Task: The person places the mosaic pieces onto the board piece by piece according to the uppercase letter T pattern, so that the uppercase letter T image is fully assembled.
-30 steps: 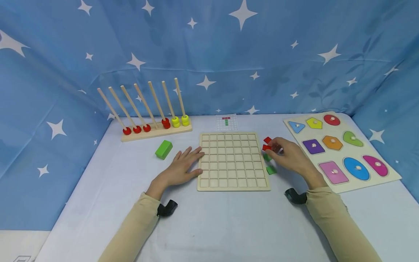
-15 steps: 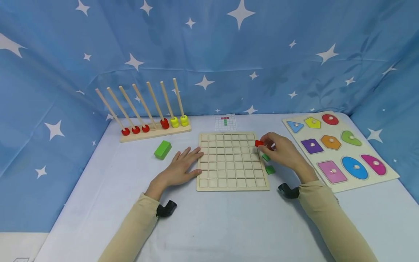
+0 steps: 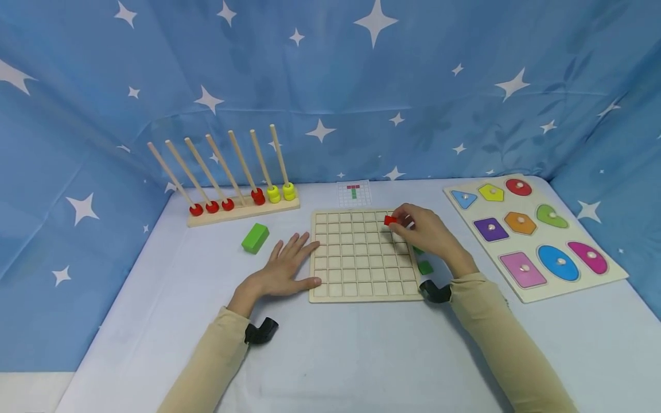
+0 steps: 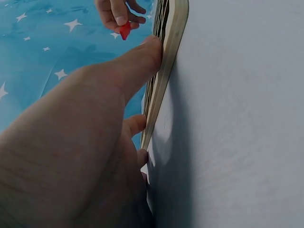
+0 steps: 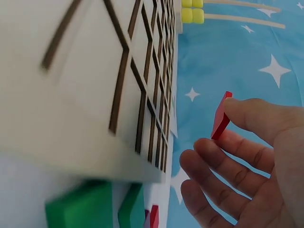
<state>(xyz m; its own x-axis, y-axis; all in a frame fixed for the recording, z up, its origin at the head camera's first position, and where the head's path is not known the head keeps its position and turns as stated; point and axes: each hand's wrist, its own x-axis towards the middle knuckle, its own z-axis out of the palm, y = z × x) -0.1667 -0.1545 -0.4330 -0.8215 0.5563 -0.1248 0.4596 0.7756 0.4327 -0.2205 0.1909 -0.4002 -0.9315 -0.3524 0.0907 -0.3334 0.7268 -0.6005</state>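
My right hand pinches a small red square tile between thumb and index finger. In the right wrist view this tile is held on edge, apart from the board's surface. Below it lies a wooden grid board with rows of square cells. My left hand lies spread at the board's left side, its thumb and fingertips touching the edge. Beside the board's right edge are green tiles, one partly hidden by my right hand. A red tile also lies there in the right wrist view.
Behind the board lies a printed grid card with a red and green T. A green block is left of it. A rod-and-bead stand stands at back left, a knobbed shape puzzle at right.
My right hand has picked up a red tile from beside the board and carried it left over the upper right cells. The left hand stays at the board's edge.
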